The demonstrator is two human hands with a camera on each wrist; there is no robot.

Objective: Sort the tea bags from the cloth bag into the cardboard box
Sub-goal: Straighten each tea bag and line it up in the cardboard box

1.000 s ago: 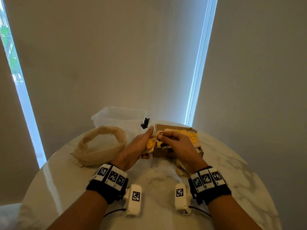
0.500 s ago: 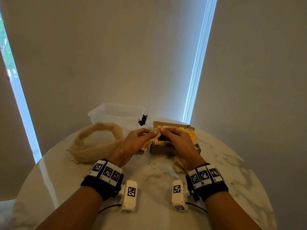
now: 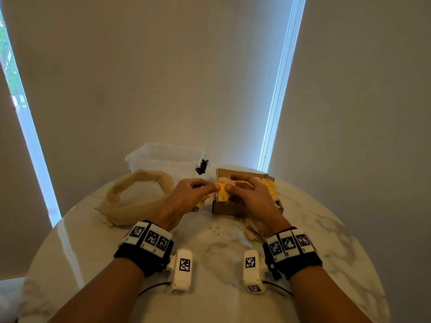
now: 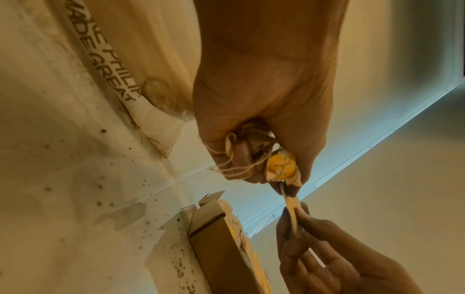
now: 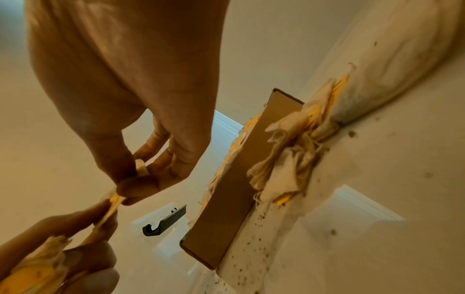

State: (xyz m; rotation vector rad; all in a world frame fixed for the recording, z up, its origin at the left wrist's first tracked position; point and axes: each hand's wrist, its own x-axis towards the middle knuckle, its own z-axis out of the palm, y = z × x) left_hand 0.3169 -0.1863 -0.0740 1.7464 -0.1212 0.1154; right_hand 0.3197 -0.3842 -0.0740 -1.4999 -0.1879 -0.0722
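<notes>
Tea bags: a bunch (image 3: 205,199) is bundled in the left hand, strings tangled round the fingers; one yellow-tagged bag (image 3: 222,191) is stretched between both hands just above the near left corner of the box; more fill the box, and a loose heap (image 3: 253,229) lies on the surface against the box's near side, under the right wrist.
Surface: round white marble top (image 3: 326,241), with dark crumbs (image 3: 215,227) scattered in front of the box.
Cloth bag: beige, slumped with its mouth open (image 3: 137,197), on the surface left of the hands, apart from the box.
Plastic tub: clear (image 3: 163,157), at the far edge behind the cloth bag, with a black clip (image 3: 202,167) at its right corner.
Cardboard box: brown, open (image 3: 224,207), right of centre, holding yellow and cream tea bags (image 3: 268,185).
Left hand: (image 3: 186,197) fingers curled round the bunch, thumb and forefinger pinching the left end of the stretched bag.
Right hand: (image 3: 251,197) thumb and forefinger pinching the other end of that bag, remaining fingers loosely spread over the box.
Hands together: fingertips nearly touching, joined by the one bag.
</notes>
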